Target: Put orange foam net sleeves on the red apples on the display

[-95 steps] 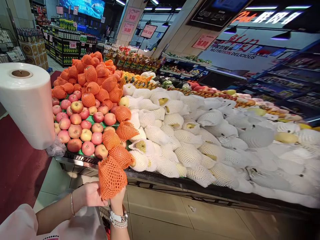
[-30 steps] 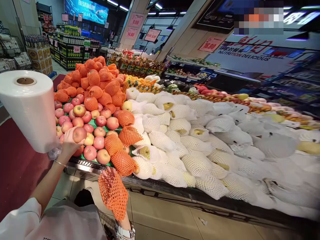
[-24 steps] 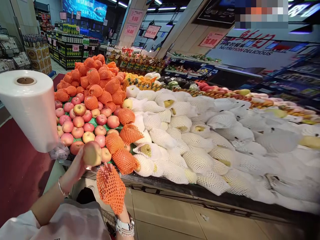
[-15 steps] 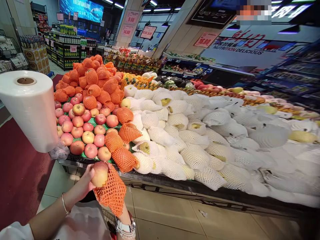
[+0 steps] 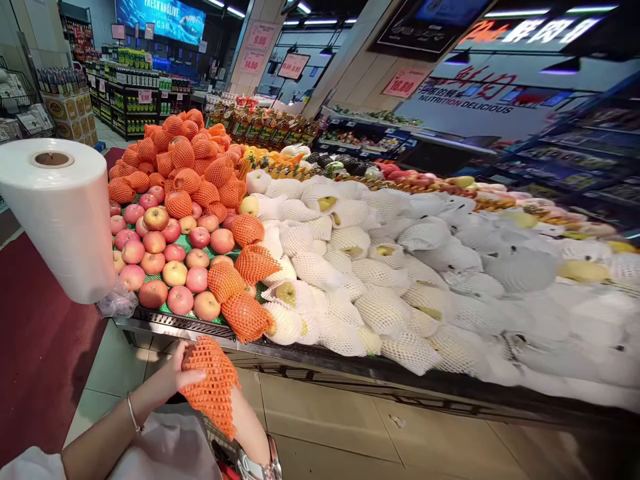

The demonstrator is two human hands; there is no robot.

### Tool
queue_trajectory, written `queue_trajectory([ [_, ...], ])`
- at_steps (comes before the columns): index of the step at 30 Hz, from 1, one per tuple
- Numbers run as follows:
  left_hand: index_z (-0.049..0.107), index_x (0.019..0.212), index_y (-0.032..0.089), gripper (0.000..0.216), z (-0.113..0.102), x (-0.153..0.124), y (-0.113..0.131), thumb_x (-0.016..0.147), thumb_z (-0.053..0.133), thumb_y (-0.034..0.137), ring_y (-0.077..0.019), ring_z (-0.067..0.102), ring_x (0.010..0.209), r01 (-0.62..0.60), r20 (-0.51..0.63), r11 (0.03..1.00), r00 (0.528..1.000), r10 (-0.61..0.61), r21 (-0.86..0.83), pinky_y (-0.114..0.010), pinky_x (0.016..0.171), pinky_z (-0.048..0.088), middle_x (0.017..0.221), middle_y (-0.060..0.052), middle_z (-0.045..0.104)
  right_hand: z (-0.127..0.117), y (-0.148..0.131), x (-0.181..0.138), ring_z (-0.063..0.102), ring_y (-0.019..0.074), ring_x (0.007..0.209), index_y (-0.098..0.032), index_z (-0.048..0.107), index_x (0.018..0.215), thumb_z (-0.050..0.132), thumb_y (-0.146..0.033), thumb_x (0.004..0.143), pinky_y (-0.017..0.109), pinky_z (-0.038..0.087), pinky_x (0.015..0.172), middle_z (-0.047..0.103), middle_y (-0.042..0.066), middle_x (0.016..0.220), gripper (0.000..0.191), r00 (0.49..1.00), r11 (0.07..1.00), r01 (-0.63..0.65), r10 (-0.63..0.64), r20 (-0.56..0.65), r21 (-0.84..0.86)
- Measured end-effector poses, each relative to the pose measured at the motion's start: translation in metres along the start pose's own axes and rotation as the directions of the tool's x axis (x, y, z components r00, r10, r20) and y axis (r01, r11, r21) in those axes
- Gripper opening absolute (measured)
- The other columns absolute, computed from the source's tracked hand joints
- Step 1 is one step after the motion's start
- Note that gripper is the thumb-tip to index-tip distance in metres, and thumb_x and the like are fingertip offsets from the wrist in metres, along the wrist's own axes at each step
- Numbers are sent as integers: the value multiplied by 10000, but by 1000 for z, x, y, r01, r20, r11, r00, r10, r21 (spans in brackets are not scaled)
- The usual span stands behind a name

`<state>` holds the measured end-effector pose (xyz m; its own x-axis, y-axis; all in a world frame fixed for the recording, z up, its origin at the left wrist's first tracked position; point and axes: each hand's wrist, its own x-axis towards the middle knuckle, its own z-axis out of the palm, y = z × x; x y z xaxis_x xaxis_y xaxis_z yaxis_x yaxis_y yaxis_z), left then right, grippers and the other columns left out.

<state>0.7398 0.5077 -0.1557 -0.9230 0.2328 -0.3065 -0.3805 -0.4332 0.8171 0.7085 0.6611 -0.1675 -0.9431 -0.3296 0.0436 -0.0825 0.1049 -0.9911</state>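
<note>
Head view — orange foam net [image 5: 213, 383], apple-filled

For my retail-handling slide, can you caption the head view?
Both hands, left hand and right hand, hold an orange foam net below the stand's bare apples.

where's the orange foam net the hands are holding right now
In the head view, the orange foam net sits at lower left between the left hand and right hand, just below the metal front edge of the apple display.

Apple [image 5: 193, 357] nearly covered by orange foam net [image 5: 213, 387]; held below the counter edge
</note>
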Motion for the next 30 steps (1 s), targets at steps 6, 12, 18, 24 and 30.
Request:
queue_trajectory([
  [6,680,1201,218,511,-18,3,-13,785,790,494,-340,611,1282,59,81,963,996,-39,-262,-547,1182,379,1269,-93,721,-35,-23,-41,758,258,839,-277,828,969,642,-364,900,373,653,784,809,59,921,217,985,975,-18,55,163,-220],
  [12,733,1203,184,648,-30,9,-7,777,762,672,-333,596,1337,82,116,928,992,-42,-364,-546,1266,278,1281,-97,743,-38,-29,-45,635,293,1308,-314,685,1362,538,-285,950,475,506,1141,671,49,1397,438,992,961,91,-64,108,-261],
  [18,693,1243,230,657,-26,6,-2,740,822,632,-341,549,1389,-6,0,953,1000,7,-303,-549,1260,294,1377,-101,686,-26,17,-30,573,334,1371,-250,661,1371,676,-393,878,514,480,1156,627,107,1451,514,987,977,54,-84,-137,-207],
  [24,722,1190,248,648,-16,2,-6,709,829,670,-342,481,1449,0,-35,952,999,-12,-306,-503,1241,349,1404,-62,677,-24,47,-31,400,351,1506,-209,515,1510,715,-393,809,580,338,1236,435,148,1614,752,1000,985,-13,13,-4,-174],
  [30,738,1173,185,726,-24,8,-6,720,749,753,-355,556,1380,21,-99,906,993,-68,-422,-475,1181,428,1284,-101,744,-30,15,-23,658,334,1257,-230,748,1166,694,-394,892,561,488,1123,717,157,1296,324,983,1000,10,-6,-186,22],
])
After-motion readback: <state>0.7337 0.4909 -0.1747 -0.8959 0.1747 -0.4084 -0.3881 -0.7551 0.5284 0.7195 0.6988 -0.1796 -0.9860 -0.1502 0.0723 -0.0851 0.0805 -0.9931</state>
